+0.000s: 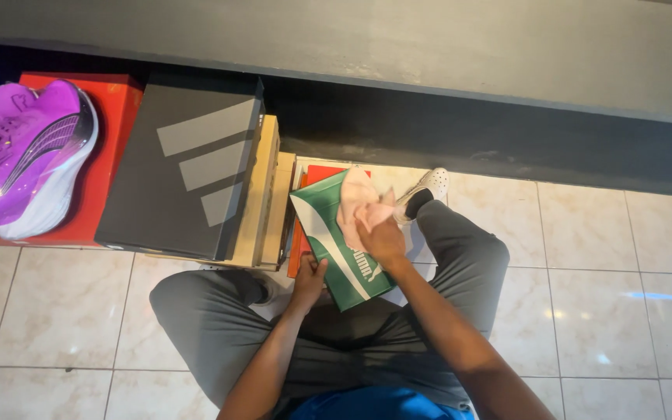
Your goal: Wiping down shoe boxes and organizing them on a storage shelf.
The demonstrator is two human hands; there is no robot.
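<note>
A green shoebox [336, 245] with a white stripe sits tilted, its near lower edge gripped from beneath by the left hand [309, 278]. A pale pink cloth [359, 204], crumpled, lies pressed flat against the lid just beyond the fingers of the right hand [383, 239].

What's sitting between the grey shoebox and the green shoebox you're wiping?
In the head view, a stack of tan cardboard boxes lies between the grey shoebox and the green shoebox, with an orange box edge right against the green one.
</note>
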